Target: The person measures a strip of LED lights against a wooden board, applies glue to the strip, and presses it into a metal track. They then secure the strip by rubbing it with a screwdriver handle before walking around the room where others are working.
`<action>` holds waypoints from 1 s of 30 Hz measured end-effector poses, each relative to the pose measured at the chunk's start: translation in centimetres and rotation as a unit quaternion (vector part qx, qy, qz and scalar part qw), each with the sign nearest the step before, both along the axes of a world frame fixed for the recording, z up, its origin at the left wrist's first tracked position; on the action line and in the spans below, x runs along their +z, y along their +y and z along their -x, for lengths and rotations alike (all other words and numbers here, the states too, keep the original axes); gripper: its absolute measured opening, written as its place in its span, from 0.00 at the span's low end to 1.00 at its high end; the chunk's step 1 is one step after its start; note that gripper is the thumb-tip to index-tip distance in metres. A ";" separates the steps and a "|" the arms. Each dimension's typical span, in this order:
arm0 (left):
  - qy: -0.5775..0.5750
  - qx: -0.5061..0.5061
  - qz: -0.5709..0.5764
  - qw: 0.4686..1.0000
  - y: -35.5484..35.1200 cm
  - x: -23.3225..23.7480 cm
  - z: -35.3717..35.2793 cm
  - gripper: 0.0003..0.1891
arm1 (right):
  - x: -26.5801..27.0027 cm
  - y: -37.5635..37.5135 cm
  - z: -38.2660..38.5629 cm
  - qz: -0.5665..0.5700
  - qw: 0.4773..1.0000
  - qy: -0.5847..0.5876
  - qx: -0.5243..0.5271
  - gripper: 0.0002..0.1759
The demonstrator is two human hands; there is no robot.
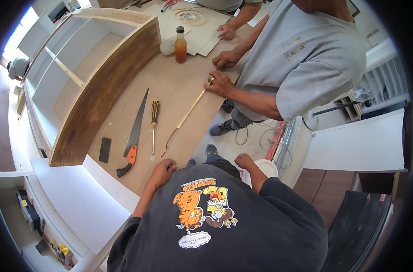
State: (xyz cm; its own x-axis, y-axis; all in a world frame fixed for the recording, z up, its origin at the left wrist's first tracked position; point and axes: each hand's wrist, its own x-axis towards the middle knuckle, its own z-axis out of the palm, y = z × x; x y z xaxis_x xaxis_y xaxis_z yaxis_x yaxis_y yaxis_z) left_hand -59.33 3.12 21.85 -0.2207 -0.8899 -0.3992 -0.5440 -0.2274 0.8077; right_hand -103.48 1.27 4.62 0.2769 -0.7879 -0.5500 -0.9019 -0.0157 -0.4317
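Strip (183,119) lies at one o'clock of left hand (163,170), whose grip rests curled, seemingly empty, on worktop (179,86); grip of right hand (245,161): cannot tell.

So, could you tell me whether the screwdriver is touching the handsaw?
Apart. The head view shows bare panel between the screwdriver and the handsaw all along.
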 end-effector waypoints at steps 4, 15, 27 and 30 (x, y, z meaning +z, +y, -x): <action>0.023 0.010 -0.014 1.000 0.2 -1.7 -0.4 0.10 | 1.4 -0.1 -0.8 0.049 0.987 0.079 0.128 0.11; 0.018 0.008 -0.013 1.000 0.0 -1.0 -0.3 0.12 | 2.3 -0.1 -1.1 0.022 0.989 0.080 0.122 0.10; 0.014 0.014 -0.015 1.000 0.2 -1.7 -0.4 0.13 | 1.6 -0.2 -0.8 0.040 0.999 0.008 0.019 0.07; 0.031 0.021 -0.013 0.999 0.3 -2.5 -0.5 0.12 | 1.3 -0.6 -0.5 0.112 0.947 0.141 0.266 0.10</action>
